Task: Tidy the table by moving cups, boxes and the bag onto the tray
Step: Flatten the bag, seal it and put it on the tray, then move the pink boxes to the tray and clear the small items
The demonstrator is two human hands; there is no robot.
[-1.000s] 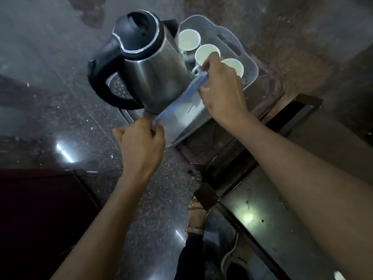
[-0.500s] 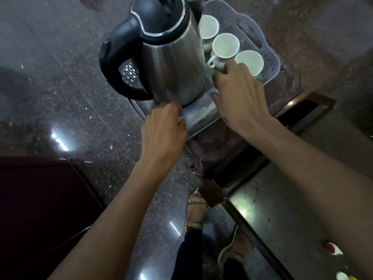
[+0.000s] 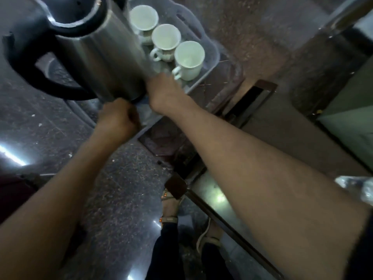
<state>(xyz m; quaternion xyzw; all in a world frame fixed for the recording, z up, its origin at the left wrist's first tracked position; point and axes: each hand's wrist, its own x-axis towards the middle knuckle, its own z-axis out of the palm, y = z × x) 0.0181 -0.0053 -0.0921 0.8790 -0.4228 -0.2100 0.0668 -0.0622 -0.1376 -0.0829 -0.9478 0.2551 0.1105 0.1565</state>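
Observation:
A pale plastic tray (image 3: 212, 57) sits at the table's far corner. It carries a steel kettle (image 3: 105, 47) with a black handle and three white cups (image 3: 144, 17) (image 3: 166, 37) (image 3: 189, 55) in a row. A clear bag (image 3: 145, 115) shows as a pale strip on the tray's near end, by the kettle's base. My left hand (image 3: 119, 118) is curled tight at the bag's near edge. My right hand (image 3: 163, 93) is palm down on its far end, beside the nearest cup. The fingertips of both hands are blurred.
The dark speckled stone tabletop (image 3: 113, 188) runs left and toward me. A lower glass table with a wooden frame (image 3: 219, 196) stands at the right, with crinkled clear plastic (image 3: 355, 186) at the right edge. My sandalled feet (image 3: 171, 205) are below.
The bag, held up stretched between both hands, has come down onto the tray by the kettle. Both hands moved in close to the kettle's base, and the view has moved closer.

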